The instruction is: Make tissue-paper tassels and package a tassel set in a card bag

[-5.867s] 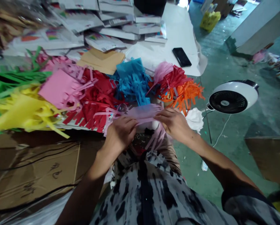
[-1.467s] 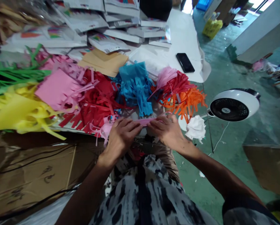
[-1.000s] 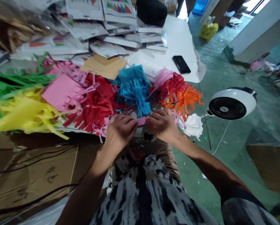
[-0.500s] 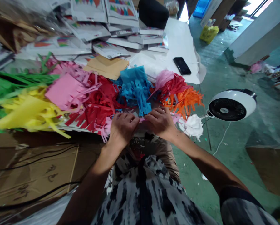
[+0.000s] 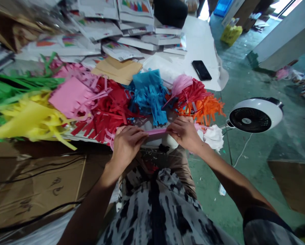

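A pink tissue-paper tassel is stretched level between my hands at the table's front edge, its middle twisted narrow. My left hand pinches it on the left, and pink fringe hangs out past that hand. On the right, my right hand grips the other side, with more pink strips showing beyond the fingers. Just behind lie blue fringed paper, red fringed paper and orange fringed paper. Crumpled white paper sits to the right of my right hand.
Pink fringed paper, yellow fringed paper and green fringed paper spread leftward. Printed packets are piled behind, near a brown envelope. A phone rests on the white-covered table. A fan stands at right.
My hands have moved apart, so a longer stretch of the pink strip shows between them. The view has shifted slightly; the other papers keep their places.
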`<act>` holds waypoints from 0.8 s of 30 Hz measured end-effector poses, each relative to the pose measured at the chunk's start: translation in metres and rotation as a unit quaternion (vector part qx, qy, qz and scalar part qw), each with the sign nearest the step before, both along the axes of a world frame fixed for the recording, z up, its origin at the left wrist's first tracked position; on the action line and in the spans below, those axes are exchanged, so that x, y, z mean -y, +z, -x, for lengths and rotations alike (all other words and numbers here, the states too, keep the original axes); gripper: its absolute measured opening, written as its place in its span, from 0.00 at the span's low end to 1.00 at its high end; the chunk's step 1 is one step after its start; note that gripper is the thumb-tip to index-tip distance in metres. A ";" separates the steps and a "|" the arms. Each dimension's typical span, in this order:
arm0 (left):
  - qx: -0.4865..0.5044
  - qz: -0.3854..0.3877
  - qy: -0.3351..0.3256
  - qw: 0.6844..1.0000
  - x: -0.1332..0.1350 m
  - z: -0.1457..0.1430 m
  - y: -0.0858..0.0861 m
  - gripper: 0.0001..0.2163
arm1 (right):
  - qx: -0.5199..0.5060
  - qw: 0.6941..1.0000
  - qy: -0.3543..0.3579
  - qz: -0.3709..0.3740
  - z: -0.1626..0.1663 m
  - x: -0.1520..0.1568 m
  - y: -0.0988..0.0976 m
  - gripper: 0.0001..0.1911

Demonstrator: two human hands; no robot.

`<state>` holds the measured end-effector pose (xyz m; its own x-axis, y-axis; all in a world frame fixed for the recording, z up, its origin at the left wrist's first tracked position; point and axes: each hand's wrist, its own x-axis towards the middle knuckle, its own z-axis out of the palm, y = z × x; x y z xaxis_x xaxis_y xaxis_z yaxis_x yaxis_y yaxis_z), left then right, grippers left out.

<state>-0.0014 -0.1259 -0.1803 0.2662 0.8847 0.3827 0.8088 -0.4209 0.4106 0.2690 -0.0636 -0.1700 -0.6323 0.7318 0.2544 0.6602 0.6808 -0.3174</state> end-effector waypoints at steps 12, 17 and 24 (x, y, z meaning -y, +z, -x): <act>-0.082 0.023 0.081 0.993 -0.005 -0.007 0.007 0.11 | 0.119 0.992 -0.047 -0.007 0.020 -0.011 0.006 0.10; -0.103 0.025 0.093 0.990 -0.015 -0.009 0.010 0.08 | 0.145 0.985 -0.087 -0.045 0.031 -0.008 0.006 0.10; -0.101 -0.025 -0.042 0.994 -0.015 -0.024 0.001 0.13 | 0.075 0.991 0.006 -0.107 0.030 0.018 0.007 0.09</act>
